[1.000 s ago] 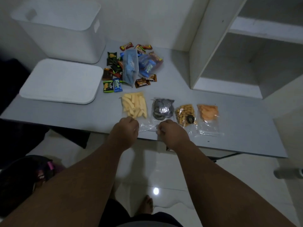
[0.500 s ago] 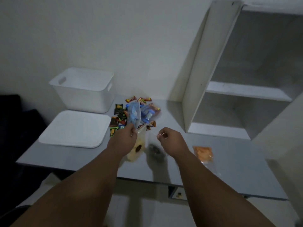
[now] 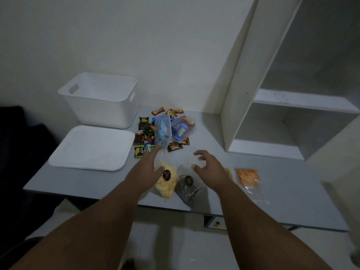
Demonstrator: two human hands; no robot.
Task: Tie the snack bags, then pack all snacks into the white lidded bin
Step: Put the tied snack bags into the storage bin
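Note:
On the grey table (image 3: 292, 203), a clear bag of yellow sticks (image 3: 167, 187) and a clear bag of dark round snacks (image 3: 188, 190) lie side by side near the front edge, each with a dark sticker. My left hand (image 3: 149, 168) has its fingers apart, thumb touching the yellow bag's clear top. Over the dark bag's clear top, my right hand (image 3: 207, 166) is spread and curled. An orange snack bag (image 3: 247, 177) lies to the right. Another bag (image 3: 229, 173) is mostly hidden behind my right wrist. The white bin (image 3: 101, 112) stands open at the back left.
The bin's white lid (image 3: 89, 149) lies flat in front of the bin. A pile of small wrapped snacks and blue bags (image 3: 165, 129) sits behind my hands. A white shelf unit (image 3: 272, 114) stands on the right. A drawer hangs under the table's front edge.
My hands gripped two bags at the table's front edge, lifted them, and now the bags rest on the table with snacks toward me. My fingers have spread apart. The view tilted upward.

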